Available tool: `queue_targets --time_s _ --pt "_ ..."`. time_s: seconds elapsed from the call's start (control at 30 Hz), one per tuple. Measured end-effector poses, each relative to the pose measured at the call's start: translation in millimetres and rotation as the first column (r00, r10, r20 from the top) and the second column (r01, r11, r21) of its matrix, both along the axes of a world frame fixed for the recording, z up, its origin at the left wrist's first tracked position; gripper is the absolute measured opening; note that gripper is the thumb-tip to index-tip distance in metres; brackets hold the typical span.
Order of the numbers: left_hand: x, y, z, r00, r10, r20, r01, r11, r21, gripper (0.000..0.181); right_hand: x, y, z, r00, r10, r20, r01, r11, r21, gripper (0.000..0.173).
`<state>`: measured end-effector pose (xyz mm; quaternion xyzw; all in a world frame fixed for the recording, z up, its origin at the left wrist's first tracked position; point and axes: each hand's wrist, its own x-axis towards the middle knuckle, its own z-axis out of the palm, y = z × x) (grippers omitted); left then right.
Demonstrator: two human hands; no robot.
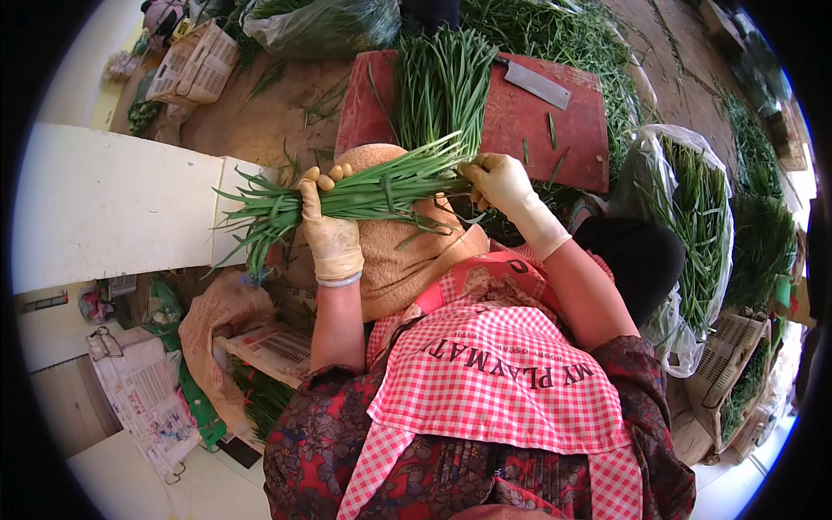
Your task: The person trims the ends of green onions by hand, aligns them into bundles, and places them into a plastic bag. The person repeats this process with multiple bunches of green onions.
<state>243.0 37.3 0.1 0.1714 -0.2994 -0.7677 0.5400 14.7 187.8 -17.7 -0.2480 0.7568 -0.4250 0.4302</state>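
Note:
A bunch of green garlic chives [364, 198] lies sideways above my lap, over an orange towel [403, 253]. My left hand [330, 227], in a cream rubber glove, is closed around the leafy end of the bunch. At the pale stem end, the gloved fingers of my right hand [504, 185] are pinched together; what is between them is too small to tell. Beyond the bunch, a larger pile of chives [442, 88] rests on a red board [543, 123]. A cleaver [536, 81] with a dark handle lies to the right of that pile.
Loose greens [559, 45] cover the floor behind the board. On the right stands a clear plastic bag [689, 240] stuffed with chives. Plastic crates [195, 65] sit at far left and lower right. A white panel [123, 205] juts in from the left, above a woven sack [218, 325].

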Motion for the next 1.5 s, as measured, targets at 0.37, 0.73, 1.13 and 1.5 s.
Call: queue_targets --time_s 0.37,0.73,1.13,1.5 --pt "48 -46 -36 0.991 -0.032 -0.133 0.058 0.979 0.196 0.020 -25 92 -42 0.637 0.521 -0.568 -0.215 0.828 0.518 0.030" --pt "18 -24 -19 0.975 -0.083 -0.207 0.105 0.990 0.094 0.021 34 -25 41 0.705 0.290 -0.647 -0.332 0.941 0.060 0.046" --pt "45 -40 -41 0.947 -0.169 -0.275 0.216 0.965 0.151 0.021 -19 71 -27 0.829 0.292 -0.477 -0.240 0.956 0.168 0.041" --pt "23 -27 -27 0.962 -0.114 -0.249 0.165 0.967 0.195 0.019 64 -3 -9 0.679 0.174 0.713 0.055 0.956 -0.286 0.031"
